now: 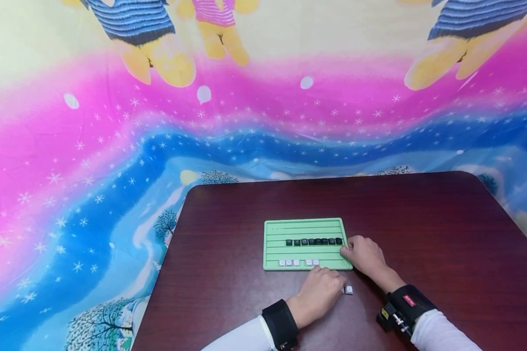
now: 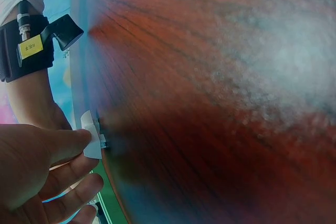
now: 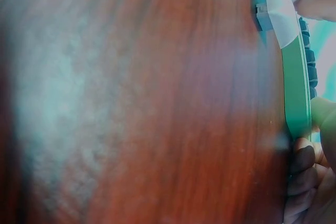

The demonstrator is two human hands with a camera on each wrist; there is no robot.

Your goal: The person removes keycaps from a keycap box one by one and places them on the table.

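Note:
A light green ridged tray [image 1: 307, 251] lies on the table, with black keycaps [image 1: 318, 242] in a row across its middle and several white keycaps [image 1: 289, 263] along its near edge. My right hand [image 1: 366, 256] grips the tray's right end, thumb over the rim and fingers curled below. My left hand [image 1: 318, 292] is just in front of the near edge, pinching a thin white piece [image 2: 92, 136] between thumb and index finger. In the head view that piece is hidden. Beside the left fingertips sits a loose white keycap [image 1: 349, 290], dark at its side.
The dark red-brown table [image 1: 228, 219] reaches back to a colourful printed cloth [image 1: 263, 112] hung behind it. Black straps with small cameras [image 1: 391, 314] are worn on both wrists.

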